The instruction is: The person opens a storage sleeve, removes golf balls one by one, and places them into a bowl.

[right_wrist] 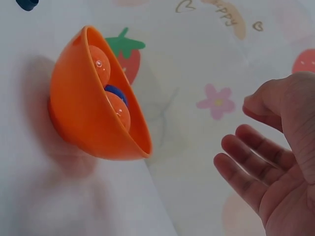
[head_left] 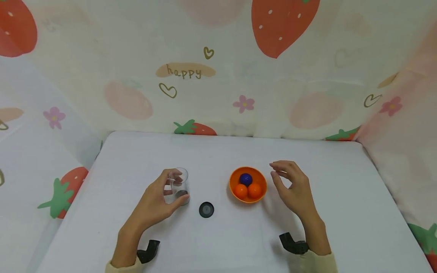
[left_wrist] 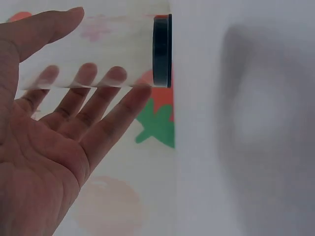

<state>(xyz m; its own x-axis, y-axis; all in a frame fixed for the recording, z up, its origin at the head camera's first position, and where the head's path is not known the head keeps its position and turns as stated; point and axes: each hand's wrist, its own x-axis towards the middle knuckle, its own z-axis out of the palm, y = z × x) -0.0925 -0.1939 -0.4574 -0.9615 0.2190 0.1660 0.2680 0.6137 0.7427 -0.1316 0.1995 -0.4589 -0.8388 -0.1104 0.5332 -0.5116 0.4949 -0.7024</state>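
My left hand [head_left: 154,204] grips a clear cylindrical jar [head_left: 184,185] with thumb and fingers on opposite sides. In the left wrist view its dark end [left_wrist: 162,51] points down and appears raised off the table; several fingertips show through the clear wall. A small black round disc [head_left: 206,209], like a lid, lies on the table to the right of the jar. Further right stands an orange bowl [right_wrist: 71,98] holding one blue ball [head_left: 246,179] and two orange balls [head_left: 241,191]. Beside the bowl, apart from it, my right hand [head_left: 296,191] hovers with relaxed, slightly bent fingers and an empty grasp.
A white table [head_left: 218,246] lies under everything. Patterned curtains [head_left: 218,38] with strawberries and flowers rise behind it and on both sides. A black wrist mount [head_left: 148,251] sticks out at the left forearm, another mount [head_left: 293,244] at the right.
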